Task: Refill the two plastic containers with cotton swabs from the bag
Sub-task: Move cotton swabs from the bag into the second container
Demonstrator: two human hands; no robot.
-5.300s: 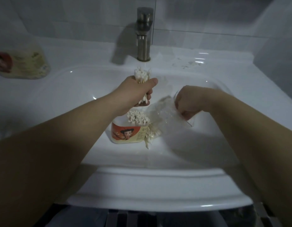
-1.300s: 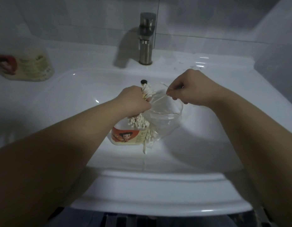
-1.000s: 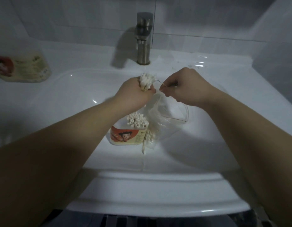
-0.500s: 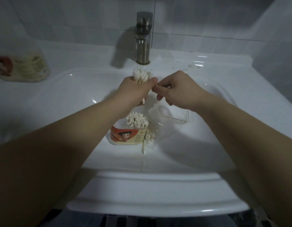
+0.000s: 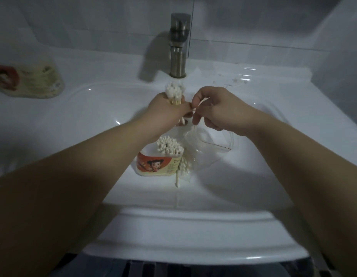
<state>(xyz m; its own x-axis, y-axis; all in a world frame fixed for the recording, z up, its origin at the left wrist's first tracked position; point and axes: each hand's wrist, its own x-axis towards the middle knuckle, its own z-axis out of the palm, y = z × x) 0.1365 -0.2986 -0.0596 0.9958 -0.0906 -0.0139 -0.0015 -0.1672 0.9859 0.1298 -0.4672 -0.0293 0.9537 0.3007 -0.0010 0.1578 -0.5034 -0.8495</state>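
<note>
The white sink [image 5: 73,120] fills most of the frame, and both forearms reach over its basin toward the centre. The clear bag [image 5: 207,148] lies slumped on the basin floor, right of centre. Touching its left side, the labelled container [image 5: 157,163] stands upright, partly filled with swabs. A second container [image 5: 33,81] lies on the counter at upper left, too blurred to tell how full it is.

Above centre, the left hand [image 5: 167,110] is fisted round a bundle of cotton swabs [image 5: 174,92]. The right hand [image 5: 215,108], just beside it, pinches what looks like a stray swab [image 5: 201,101] between thumb and forefinger. Loose swabs [image 5: 183,166] spill at the bag's lower edge.

I think the risk is scatter. If the fist loosens while the other hand tugs, swabs could drop into the basin, and pushing the bundle in off-centre could tip the container.
</note>
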